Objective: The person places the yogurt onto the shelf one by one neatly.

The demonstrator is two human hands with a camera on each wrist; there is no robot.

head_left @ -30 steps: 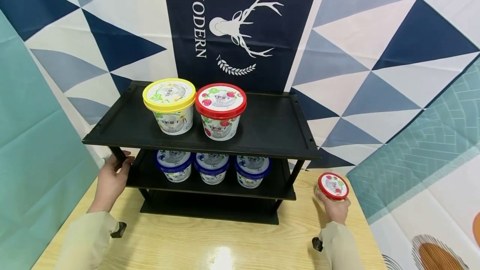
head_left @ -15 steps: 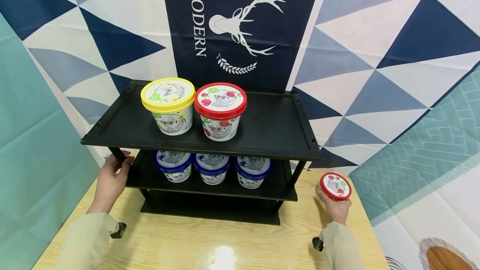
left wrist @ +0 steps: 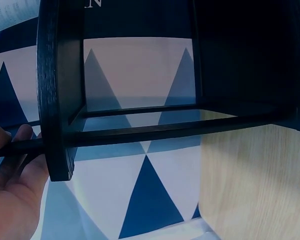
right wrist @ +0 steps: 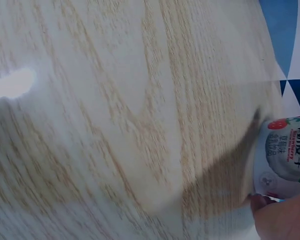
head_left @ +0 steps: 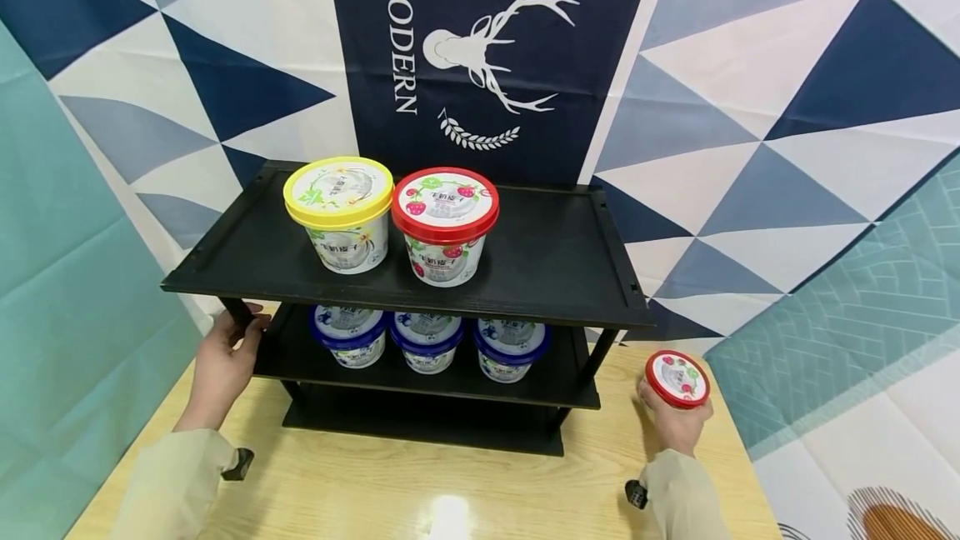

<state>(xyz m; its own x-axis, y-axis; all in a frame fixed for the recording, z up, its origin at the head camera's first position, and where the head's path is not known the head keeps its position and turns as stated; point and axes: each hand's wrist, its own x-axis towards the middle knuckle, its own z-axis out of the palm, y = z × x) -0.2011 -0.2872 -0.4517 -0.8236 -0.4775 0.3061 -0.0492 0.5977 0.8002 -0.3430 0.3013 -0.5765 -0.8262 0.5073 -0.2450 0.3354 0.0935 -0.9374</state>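
At the left end of a black three-tier shelf (head_left: 540, 257), my left hand (head_left: 227, 357) grips the front upright post between the top and middle tiers. In the left wrist view, my fingers (left wrist: 27, 175) curl round that post. To the right of the shelf, my right hand (head_left: 677, 425) holds a strawberry yogurt tub with a red lid (head_left: 678, 379), low by the table. The right wrist view shows the tub's printed side (right wrist: 285, 155) at the right edge. On the top tier stand a yellow-lidded tub (head_left: 341, 215) and another red-lidded tub (head_left: 446, 227), side by side.
Three blue-lidded tubs (head_left: 427, 340) stand in a row on the middle tier, partly hidden under the top board. The wooden table (head_left: 360, 482) meets patterned cloth walls (head_left: 720, 90) at the back and sides.
The head view has shifted slightly. My left hand stays on the post, and my right hand keeps hold of the red-lidded tub at nearly the same spot.
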